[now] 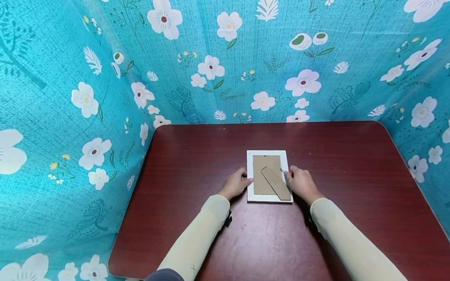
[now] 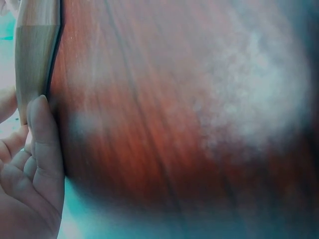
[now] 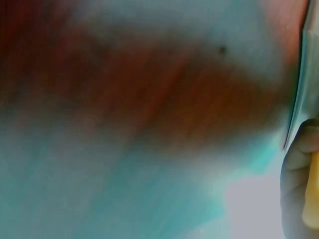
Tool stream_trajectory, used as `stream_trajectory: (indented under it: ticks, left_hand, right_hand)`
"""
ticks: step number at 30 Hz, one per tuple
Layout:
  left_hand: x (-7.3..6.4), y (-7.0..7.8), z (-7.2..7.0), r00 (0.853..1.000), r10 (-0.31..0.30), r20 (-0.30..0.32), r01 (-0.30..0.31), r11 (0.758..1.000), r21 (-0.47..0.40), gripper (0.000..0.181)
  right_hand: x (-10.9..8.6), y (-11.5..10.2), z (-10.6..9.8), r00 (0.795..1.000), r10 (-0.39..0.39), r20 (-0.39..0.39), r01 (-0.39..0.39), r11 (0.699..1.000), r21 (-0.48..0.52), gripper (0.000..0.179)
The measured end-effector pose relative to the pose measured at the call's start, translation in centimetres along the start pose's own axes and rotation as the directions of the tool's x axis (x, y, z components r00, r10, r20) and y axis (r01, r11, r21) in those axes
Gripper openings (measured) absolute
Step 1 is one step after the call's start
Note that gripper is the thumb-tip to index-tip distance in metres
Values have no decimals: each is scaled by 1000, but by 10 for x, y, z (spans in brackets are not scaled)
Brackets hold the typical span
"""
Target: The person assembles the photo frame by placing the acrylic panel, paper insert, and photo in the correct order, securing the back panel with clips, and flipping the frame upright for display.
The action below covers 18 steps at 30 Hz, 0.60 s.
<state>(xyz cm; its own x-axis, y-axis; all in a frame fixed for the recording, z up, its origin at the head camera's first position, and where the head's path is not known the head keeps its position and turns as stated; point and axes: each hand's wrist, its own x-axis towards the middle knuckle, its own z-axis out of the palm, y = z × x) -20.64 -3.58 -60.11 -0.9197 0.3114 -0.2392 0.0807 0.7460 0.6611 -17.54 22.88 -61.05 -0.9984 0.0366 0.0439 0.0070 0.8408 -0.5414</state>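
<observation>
A white picture frame (image 1: 250, 172) lies on the table with its brown backing board (image 1: 261, 184) up. A brown stand leg (image 1: 276, 184) slants across that board. At the frame's left edge, my left hand (image 1: 235, 183) grips it, thumb on the rim; the left wrist view shows the fingers (image 2: 44, 134) against its side. My right hand (image 1: 301, 182) is at the right edge, holding a small tool whose thin tip (image 1: 282, 170) points over the inner rim. In the right wrist view its yellow handle (image 3: 312, 194) shows in the fist; the exact kind is unclear.
The dark red wooden table (image 1: 196, 158) has rounded corners and extends on both sides of the frame. A turquoise flowered curtain (image 1: 206, 42) hangs behind it and along the sides. Both wrist views are blurred over much of their area.
</observation>
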Motion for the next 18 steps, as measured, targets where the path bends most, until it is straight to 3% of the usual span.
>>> stream_trajectory:
  ticks: [18]
  left_hand:
    - [-1, 0, 3, 1000, 3, -19, -3, 1000, 6, 26]
  right_hand:
    - [-3, -3, -1, 1000, 6, 27, -5, 999, -32, 26]
